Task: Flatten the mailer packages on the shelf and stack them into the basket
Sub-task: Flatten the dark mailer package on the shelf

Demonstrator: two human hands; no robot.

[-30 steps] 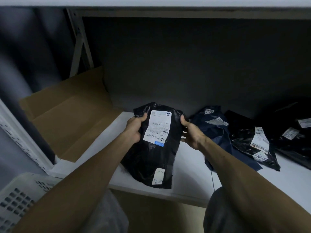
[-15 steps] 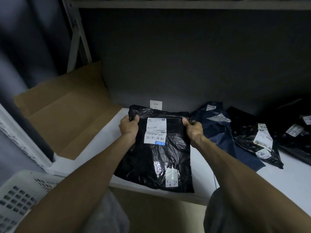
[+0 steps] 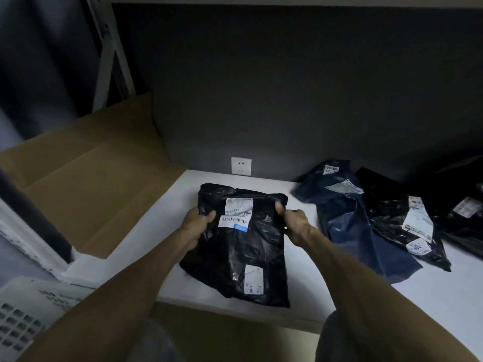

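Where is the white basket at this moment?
In the head view, the basket sits in the bottom left corner, lower than the shelf and near its left end.

Black glossy mailer (image 3: 243,246) with white barcode labels, centre. Navy mailer (image 3: 350,226) right of it. White shelf (image 3: 287,291). Brown cardboard (image 3: 86,189), left. White perforated basket (image 3: 23,317), lower left.

Single head cam, wide-angle, facing the shelf (image 3: 146,244) from its front edge, pitched forward and down. Close range: forearms enter from the bottom, left hand (image 3: 196,226) and right hand (image 3: 298,227) mid-frame on the black mailer (image 3: 243,252). Back wall (image 3: 287,87) fills the top half, basket (image 3: 23,317) clipped bottom-left.
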